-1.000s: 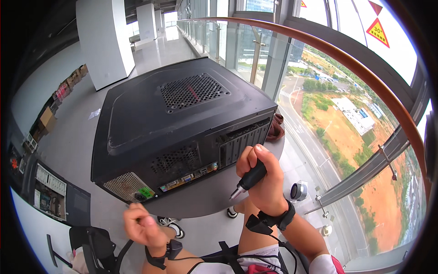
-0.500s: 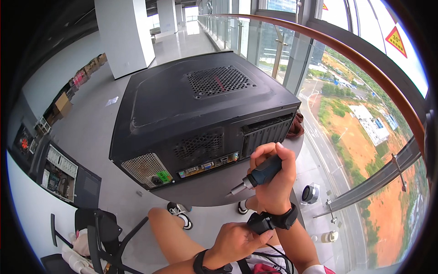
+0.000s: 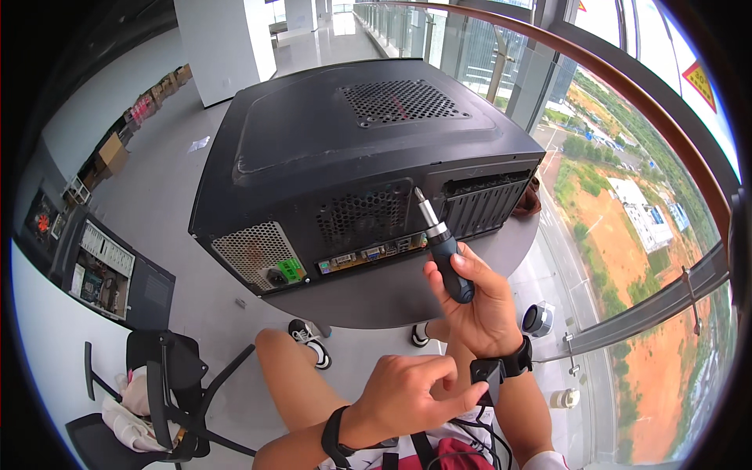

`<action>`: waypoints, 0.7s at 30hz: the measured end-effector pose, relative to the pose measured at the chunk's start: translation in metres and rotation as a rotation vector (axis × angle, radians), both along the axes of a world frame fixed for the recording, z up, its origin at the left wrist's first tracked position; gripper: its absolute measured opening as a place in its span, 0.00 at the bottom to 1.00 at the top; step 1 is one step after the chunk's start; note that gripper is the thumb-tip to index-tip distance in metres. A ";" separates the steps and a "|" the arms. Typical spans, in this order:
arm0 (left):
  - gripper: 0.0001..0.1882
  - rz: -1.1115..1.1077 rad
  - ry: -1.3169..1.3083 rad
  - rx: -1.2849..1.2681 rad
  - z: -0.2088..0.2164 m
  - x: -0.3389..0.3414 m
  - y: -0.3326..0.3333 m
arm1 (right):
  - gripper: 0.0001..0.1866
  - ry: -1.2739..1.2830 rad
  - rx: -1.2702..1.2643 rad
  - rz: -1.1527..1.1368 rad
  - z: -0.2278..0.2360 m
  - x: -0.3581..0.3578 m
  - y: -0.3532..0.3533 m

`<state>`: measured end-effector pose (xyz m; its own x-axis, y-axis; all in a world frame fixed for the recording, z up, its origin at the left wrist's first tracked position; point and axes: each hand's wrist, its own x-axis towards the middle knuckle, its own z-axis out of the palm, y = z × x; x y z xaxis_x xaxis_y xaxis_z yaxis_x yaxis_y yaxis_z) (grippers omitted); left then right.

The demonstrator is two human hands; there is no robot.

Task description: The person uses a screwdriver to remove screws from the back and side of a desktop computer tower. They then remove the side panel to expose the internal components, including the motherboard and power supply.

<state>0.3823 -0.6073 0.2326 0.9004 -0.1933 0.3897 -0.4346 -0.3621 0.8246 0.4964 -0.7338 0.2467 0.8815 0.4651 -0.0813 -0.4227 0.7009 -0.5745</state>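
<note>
Screwdriver [image 3: 440, 236]: points up now, not down-left like before.
Right hand [image 3: 486, 305]: holds it between thumb and fingers.
Left hand [image 3: 403, 395]: loosely bent, thumb by the black wrist box [image 3: 487, 379].
Computer case [image 3: 313, 145]: on the table [image 3: 368, 309], behind the screwdriver.

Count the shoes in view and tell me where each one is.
2. The left shoe is on the floor just right of the left knee; the right shoe is left of the right hand. Others may be hidden beneath the round table.
</note>
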 end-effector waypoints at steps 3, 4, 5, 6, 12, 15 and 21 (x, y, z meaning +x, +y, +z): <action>0.23 0.114 0.035 -0.084 0.014 0.009 0.025 | 0.13 -0.065 -0.010 0.026 -0.004 0.001 -0.001; 0.22 0.169 0.034 -0.165 0.016 0.010 0.033 | 0.15 -0.080 0.001 0.033 -0.006 0.001 -0.001; 0.22 0.272 -0.018 -0.201 0.014 0.011 0.042 | 0.17 -0.113 0.013 0.017 -0.006 0.001 0.001; 0.21 0.371 -0.072 -0.239 0.014 0.012 0.051 | 0.19 -0.149 0.024 -0.003 -0.002 0.000 0.003; 0.14 0.974 -0.563 -0.407 0.013 0.028 0.120 | 0.24 -0.251 -0.039 -0.052 0.006 0.003 0.013; 0.25 1.101 -0.623 -0.239 0.007 0.044 0.153 | 0.24 -0.248 -0.036 -0.092 0.003 0.003 0.017; 0.36 0.852 -0.347 -0.255 -0.021 0.060 0.184 | 0.23 -0.281 -0.057 -0.120 0.003 0.001 0.022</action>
